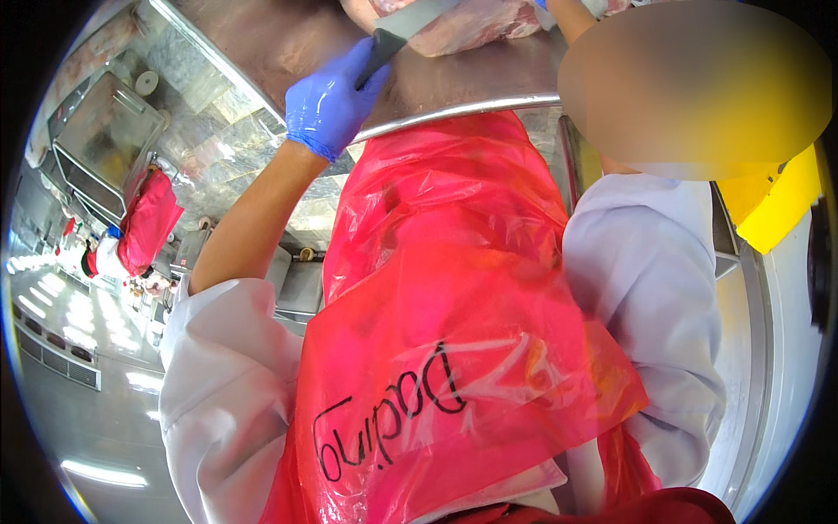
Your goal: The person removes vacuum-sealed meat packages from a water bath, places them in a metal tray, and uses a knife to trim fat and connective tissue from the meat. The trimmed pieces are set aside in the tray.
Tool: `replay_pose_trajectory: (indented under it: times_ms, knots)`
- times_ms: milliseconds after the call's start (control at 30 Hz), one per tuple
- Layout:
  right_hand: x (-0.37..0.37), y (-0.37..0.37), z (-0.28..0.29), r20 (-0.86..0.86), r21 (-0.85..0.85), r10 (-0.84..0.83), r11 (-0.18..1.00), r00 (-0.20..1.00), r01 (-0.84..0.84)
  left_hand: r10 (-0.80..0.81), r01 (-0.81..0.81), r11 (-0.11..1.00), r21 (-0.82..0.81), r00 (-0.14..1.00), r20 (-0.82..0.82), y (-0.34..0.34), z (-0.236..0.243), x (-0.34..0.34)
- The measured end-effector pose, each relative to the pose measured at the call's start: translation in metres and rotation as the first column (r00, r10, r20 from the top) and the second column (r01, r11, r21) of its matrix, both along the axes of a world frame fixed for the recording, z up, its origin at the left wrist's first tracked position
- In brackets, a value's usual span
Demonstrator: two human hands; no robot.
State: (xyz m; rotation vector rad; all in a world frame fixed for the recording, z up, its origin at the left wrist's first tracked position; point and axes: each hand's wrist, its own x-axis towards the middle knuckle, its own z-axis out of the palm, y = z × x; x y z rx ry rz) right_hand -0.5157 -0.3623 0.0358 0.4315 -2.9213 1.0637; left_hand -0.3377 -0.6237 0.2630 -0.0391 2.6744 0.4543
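Observation:
My left hand (332, 105), in a blue glove, is closed round the black handle of a knife (417, 21). The knife's broad blade points up and to the right, over a large piece of raw meat (476, 33) on the metal work table (471, 79). At the top edge, only a sliver of my right hand (542, 4) shows, also in a blue glove and close to the meat's right end. Its fingers are cut off by the frame, so its grip is hidden.
The table's raised metal rim (463, 112) runs just in front of my red plastic apron (454, 218). A metal cart (109, 122) stands on the tiled floor to the left, near another person in a red apron (150, 223). Yellow material (777, 210) lies at the right.

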Motion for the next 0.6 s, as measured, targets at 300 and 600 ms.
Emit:
replay_pose_trajectory:
  times_ms: [300, 600]
  knots:
    - [0.007, -0.013, 0.012, -0.105, -0.072, -0.106, 0.992, 0.989, 0.099, -0.050, 0.066, 0.993, -0.097, 0.986, 0.159, -0.045, -0.065, 0.015]
    - [0.002, -0.006, -0.009, -0.108, 0.036, -0.093, 0.995, 0.990, 0.098, -0.005, 0.009, 1.000, -0.022, 0.990, 0.140, -0.066, -0.113, 0.023]
